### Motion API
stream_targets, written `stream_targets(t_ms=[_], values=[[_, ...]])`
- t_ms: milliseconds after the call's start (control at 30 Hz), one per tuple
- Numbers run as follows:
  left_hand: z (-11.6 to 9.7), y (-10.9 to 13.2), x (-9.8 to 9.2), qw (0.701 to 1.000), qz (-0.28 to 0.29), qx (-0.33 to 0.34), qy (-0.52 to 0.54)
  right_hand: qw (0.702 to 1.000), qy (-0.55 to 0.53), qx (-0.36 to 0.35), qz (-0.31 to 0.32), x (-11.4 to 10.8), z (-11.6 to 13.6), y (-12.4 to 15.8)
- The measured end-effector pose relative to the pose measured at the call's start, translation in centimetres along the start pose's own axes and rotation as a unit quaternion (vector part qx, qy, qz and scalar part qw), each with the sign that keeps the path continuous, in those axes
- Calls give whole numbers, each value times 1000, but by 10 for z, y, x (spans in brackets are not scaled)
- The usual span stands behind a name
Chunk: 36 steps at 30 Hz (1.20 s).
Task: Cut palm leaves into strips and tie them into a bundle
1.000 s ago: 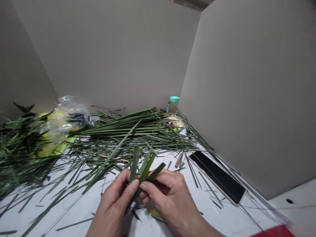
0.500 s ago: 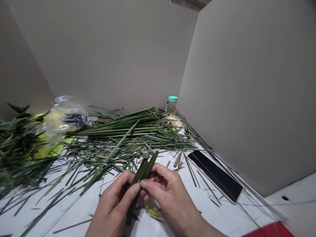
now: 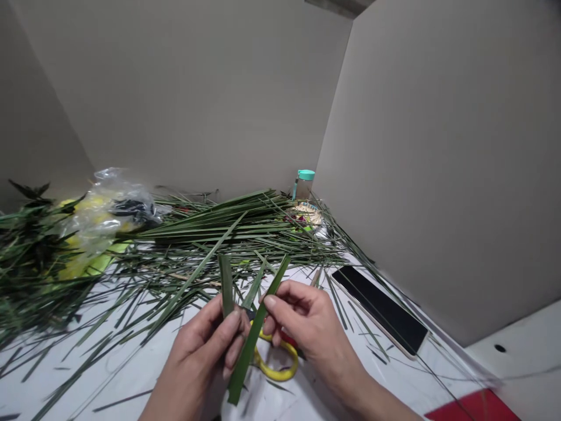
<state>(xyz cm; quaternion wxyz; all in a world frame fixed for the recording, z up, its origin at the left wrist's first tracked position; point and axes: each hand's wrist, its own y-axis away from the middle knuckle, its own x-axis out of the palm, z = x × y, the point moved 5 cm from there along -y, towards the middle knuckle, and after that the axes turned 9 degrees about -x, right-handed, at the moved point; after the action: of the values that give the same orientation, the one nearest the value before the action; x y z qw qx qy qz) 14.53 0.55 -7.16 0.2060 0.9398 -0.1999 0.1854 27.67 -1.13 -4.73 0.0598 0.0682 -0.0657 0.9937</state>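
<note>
Between thumb and fingers, my left hand [image 3: 205, 345] grips a dark green leaf strip [image 3: 226, 283] whose end stands up above the fingertips. My right hand [image 3: 307, 327] pinches a brighter green leaf strip [image 3: 252, 342], which slants from upper right down to lower left in front of the left fingertips. Scissors with yellow handles [image 3: 280, 374] lie on the white table beneath and between the hands, their blades partly hidden by the hands and strips. Behind the hands spreads a pile of long green leaves [image 3: 219, 225].
A black-screened phone [image 3: 381, 310] lies at the right. At the back stands a bottle with a turquoise lid [image 3: 305, 175]. A clear plastic bag [image 3: 105, 216] sits among leaves at the left. Leaf scraps litter the white table [image 3: 127, 365]. Grey panels rise behind and right.
The two leaf strips, earlier held close together, are now apart, one in each hand. My right hand has shifted slightly up and right. More of the yellow scissors shows.
</note>
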Motion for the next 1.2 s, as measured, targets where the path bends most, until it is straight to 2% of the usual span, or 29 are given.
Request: stream_targets(t_ms=[233, 367, 467, 533, 700, 800, 967, 1100, 1200], values=[[9, 4, 1, 992, 6, -118, 34, 1000, 2, -21, -15, -10, 12, 0], [6, 10, 7, 988, 67, -127, 58, 999, 6, -37, -21, -13, 13, 1], [6, 14, 12, 984, 110, -137, 23, 999, 11, -46, -26, -14, 14, 1], [7, 14, 11, 983, 120, -139, -8, 998, 19, -50, -33, -15, 15, 2], [11, 12, 4, 987, 78, -140, -32, 996, 45, -60, -42, -16, 18, 2], [8, 12, 7, 988, 81, -130, -30, 995, 46, -75, -53, -18, 20, 2], [-3, 13, 9, 993, 59, -55, -85, 994, 56, -70, -63, -23, 19, 0], [-13, 18, 10, 992, -10, 23, -125, 996, 38, -65, -51, -23, 16, -1], [-16, 23, 10, 989, -66, 26, -133, 996, 33, -70, -41, -23, 16, 0]])
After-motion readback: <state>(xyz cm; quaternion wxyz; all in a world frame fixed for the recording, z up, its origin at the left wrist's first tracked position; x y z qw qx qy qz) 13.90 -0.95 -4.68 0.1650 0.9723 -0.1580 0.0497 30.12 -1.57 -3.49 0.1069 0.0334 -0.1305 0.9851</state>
